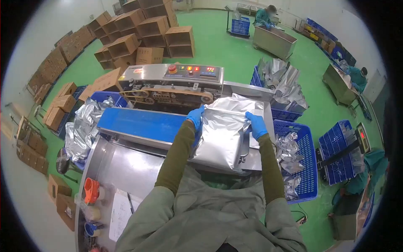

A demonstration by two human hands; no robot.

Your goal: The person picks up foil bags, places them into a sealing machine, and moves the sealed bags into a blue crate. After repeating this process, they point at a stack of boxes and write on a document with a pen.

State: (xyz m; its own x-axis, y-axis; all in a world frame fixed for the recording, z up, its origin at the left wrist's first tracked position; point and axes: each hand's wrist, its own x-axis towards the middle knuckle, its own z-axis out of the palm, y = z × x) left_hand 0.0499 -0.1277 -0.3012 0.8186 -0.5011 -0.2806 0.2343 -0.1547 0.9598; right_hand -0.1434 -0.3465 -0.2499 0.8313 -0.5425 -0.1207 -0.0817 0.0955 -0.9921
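A large silver foil bag [219,140] lies at the right end of the sealing machine, over the metal ledge. My left hand [196,116], in a blue glove, grips its upper left corner. At the upper right corner, my right hand [256,124], gloved too, is closed on the bag's edge. The bag's top edge is pulled across between both hands. Just left of it runs the blue conveyor belt [140,122], below the machine's control panel [191,71] with lit red displays. More foil lies behind the bag.
Blue baskets [311,168] of foil bags stand at the right; more foil bags [84,130] lie at the left. A metal tray [126,161] holds paper [121,214], a pen and tape dispensers. Cardboard boxes [153,27] are stacked behind. People work at distant metal bins [275,41].
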